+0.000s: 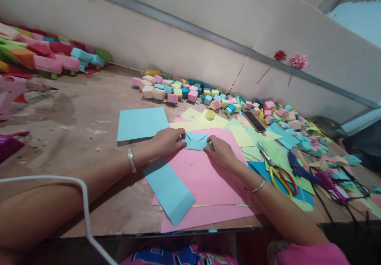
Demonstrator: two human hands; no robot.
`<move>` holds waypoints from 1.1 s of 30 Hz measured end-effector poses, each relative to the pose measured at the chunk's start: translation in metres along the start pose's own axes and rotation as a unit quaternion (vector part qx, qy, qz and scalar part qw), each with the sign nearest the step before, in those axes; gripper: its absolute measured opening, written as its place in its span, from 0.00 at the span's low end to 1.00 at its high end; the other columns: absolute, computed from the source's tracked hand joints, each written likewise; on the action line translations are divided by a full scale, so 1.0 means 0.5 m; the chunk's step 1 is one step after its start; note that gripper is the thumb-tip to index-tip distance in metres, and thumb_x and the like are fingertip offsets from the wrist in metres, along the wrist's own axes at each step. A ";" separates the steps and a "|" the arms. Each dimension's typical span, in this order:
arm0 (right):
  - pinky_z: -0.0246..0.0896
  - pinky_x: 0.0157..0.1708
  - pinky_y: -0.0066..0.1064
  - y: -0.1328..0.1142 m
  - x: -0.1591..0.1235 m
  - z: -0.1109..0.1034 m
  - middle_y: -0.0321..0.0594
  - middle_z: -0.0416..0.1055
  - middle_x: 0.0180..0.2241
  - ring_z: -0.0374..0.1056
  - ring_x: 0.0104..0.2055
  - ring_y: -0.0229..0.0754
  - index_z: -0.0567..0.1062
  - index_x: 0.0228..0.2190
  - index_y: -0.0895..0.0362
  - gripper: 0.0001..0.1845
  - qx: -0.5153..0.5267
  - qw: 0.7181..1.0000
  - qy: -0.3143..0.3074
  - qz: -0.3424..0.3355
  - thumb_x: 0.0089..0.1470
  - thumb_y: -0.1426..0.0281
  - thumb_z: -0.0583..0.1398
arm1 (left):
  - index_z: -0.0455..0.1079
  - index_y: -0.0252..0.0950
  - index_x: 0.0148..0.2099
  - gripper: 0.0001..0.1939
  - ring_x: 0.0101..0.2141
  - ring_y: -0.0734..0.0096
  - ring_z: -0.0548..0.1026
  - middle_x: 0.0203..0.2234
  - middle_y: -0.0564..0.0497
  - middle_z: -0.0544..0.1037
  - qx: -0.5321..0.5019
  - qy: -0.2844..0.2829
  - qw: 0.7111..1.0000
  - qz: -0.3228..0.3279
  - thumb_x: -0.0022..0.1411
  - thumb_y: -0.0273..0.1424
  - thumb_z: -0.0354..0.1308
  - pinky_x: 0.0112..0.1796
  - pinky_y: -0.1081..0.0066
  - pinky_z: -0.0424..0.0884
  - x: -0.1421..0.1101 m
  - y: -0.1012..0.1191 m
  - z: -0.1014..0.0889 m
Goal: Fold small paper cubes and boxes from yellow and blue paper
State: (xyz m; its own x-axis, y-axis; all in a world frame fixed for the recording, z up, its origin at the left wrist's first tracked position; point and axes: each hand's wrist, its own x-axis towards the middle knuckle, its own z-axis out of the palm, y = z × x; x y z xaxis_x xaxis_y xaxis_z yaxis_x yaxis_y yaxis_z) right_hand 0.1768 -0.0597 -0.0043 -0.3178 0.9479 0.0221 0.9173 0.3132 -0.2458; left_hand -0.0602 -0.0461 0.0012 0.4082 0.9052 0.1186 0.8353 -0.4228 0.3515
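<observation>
A small piece of folded light-blue paper [196,142] is held by its two ends above pink sheets [205,177]. My left hand [169,141] pinches its left end between thumb and fingers. At the right end, the fingers of my right hand [219,150] are closed on the same paper. Slanting crease or cut lines show near both ends of it. A light-blue strip with a fold [169,191] lies just below my left hand. Behind that hand rests a stack of light-blue squares [143,122].
Scissors with red and yellow handles [279,175] lie right of my right forearm, beside a blue glue gun [302,169]. A phone [254,121] lies farther back. Rows of small paper boxes [193,95] line the wall. A white cable [85,193] crosses before my left arm.
</observation>
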 end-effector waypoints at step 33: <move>0.40 0.29 0.39 0.016 -0.084 0.008 0.47 0.66 0.32 0.55 0.35 0.46 0.73 0.31 0.61 0.09 -0.235 0.946 0.049 -0.216 0.55 0.79 0.53 | 0.73 0.32 0.24 0.12 0.25 0.61 0.69 0.21 0.43 0.71 0.296 -0.136 0.941 0.089 0.53 0.14 0.54 0.22 0.67 0.54 -0.071 0.145 -0.018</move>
State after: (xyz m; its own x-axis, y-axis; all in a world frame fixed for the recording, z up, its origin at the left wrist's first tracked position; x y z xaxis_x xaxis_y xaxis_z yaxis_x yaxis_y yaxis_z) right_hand 0.1966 -0.0973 -0.0110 -0.6853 0.7188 0.1168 0.7192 0.6428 0.2637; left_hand -0.0175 -0.1082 0.0307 0.5732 0.8069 -0.1429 0.7711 -0.5901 -0.2391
